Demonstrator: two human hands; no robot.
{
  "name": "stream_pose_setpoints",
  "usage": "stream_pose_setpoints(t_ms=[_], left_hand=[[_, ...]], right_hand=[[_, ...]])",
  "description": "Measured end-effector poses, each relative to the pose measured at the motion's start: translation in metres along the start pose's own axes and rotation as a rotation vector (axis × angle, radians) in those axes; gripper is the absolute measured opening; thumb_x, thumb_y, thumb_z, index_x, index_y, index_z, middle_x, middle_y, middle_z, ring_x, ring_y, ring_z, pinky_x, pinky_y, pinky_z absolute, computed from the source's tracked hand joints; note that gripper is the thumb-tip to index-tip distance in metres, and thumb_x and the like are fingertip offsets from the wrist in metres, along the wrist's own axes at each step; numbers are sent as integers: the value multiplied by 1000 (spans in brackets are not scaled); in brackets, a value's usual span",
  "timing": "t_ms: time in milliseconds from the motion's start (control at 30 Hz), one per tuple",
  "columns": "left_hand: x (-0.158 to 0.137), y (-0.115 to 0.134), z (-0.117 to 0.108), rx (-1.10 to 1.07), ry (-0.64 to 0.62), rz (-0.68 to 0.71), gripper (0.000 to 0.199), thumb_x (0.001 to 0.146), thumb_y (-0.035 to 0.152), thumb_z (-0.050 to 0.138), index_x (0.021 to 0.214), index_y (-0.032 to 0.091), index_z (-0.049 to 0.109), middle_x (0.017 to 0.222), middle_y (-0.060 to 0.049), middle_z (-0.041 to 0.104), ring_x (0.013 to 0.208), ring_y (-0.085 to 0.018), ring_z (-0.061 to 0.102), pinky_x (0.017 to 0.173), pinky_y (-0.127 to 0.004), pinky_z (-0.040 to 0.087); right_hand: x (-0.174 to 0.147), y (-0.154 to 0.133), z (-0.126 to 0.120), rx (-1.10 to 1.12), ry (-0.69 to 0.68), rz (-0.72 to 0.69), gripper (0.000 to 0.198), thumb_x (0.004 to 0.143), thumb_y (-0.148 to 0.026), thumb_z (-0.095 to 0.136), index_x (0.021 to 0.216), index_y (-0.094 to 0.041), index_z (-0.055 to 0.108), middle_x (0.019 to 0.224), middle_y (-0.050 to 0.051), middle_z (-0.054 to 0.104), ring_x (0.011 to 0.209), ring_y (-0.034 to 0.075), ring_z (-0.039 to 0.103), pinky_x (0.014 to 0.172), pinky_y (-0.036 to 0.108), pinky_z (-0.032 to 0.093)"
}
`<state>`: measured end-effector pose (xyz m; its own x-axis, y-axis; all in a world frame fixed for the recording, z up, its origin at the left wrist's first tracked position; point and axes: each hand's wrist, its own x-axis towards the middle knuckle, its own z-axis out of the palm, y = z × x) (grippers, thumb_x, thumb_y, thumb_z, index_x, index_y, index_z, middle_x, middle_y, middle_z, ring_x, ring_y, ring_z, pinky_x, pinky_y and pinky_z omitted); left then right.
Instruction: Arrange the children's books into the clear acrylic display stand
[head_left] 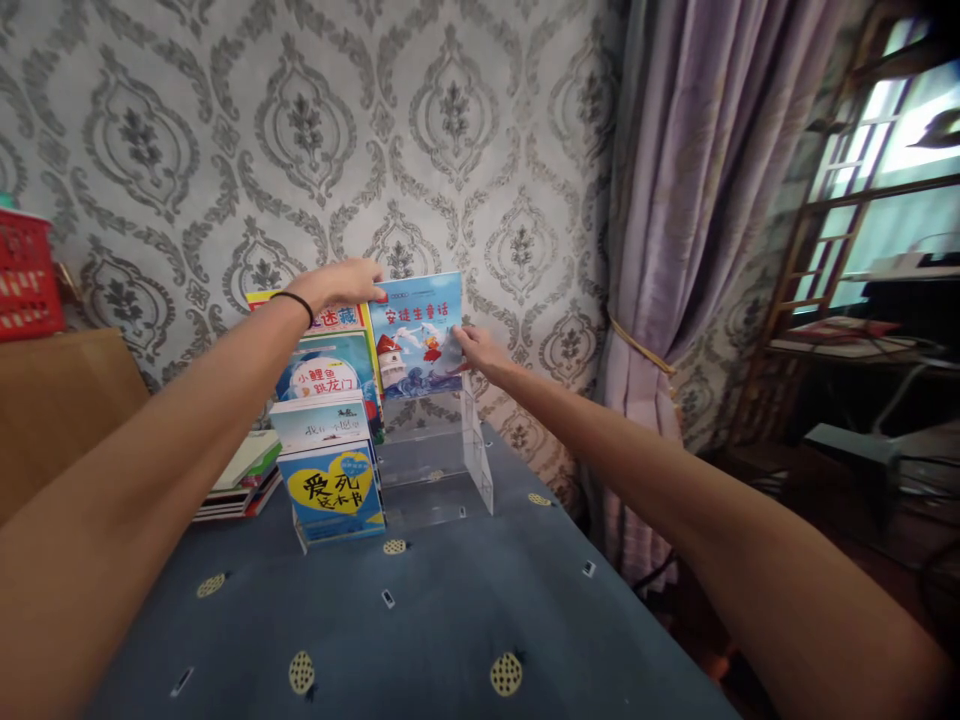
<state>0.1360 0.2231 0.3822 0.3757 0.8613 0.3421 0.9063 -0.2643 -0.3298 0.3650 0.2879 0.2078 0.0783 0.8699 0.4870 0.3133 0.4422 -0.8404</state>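
Note:
A blue picture book (409, 345) with red lettering stands upright in the top right of a clear tiered book rack (478, 462). My left hand (352, 281) pinches its upper left corner. At its right edge, the thumb and fingers of my right hand (480, 352) are closed on it. Left of it, other books fill the tiers: a partly covered one with a yellow and red edge (259, 297), a teal one (322, 365), a pale one (319, 425) and, in front, a blue one with a yellow heart (337, 495).
The rack stands on a table with a dark blue pineapple-print cloth (420, 650). Stacked books (247, 480) lie left of it, near a wooden box (60, 400) and a red basket (28, 275). Behind is a patterned wall; a purple curtain (652, 250) hangs at right.

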Motion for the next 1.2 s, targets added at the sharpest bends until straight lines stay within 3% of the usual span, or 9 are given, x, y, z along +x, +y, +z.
stream_pose_setpoints(t_ms=[133,333,500,700,967,1200], left_hand=[[-9,-14,-14,-66,-128,-24,58,77,52,68,128,26,60,120,-8,71,107,-28,65,83,-31,50],[-10,-24,-16,-214,-336,-87,38,81,38,62,114,20,70,99,-11,76,93,-28,71,74,-34,54],[2,-35,-13,-160,-306,-47,41,75,44,65,109,23,73,88,-13,76,100,-34,70,77,-41,55],[9,-43,-10,-233,-330,-40,43,70,49,68,104,23,74,90,-14,75,100,-36,70,81,-46,55],[3,-41,-11,-472,-445,13,54,61,47,73,108,19,71,88,-12,74,102,-37,68,79,-41,54],[-5,-37,-16,-480,-394,103,48,63,48,70,102,21,74,79,-8,72,95,-33,68,74,-37,50]], right_hand=[[0,1,0,1,-1,-2,41,93,-58,56,86,-19,64,67,1,58,67,16,60,55,25,60],[0,1,0,16,-1,-3,44,93,-60,55,83,-18,64,65,0,57,66,15,60,55,25,59],[0,1,-1,27,-8,-5,46,94,-61,55,81,-18,63,66,1,56,67,15,59,55,24,59],[-1,4,-3,51,-19,-8,47,93,-62,54,83,-17,64,64,0,56,68,15,60,56,23,59],[-3,3,-4,92,-30,-20,46,90,-63,59,81,-18,65,68,3,62,70,18,63,54,24,59],[-6,-3,-4,69,-24,-6,46,89,-63,60,82,-18,65,69,3,63,73,18,63,54,23,58]])
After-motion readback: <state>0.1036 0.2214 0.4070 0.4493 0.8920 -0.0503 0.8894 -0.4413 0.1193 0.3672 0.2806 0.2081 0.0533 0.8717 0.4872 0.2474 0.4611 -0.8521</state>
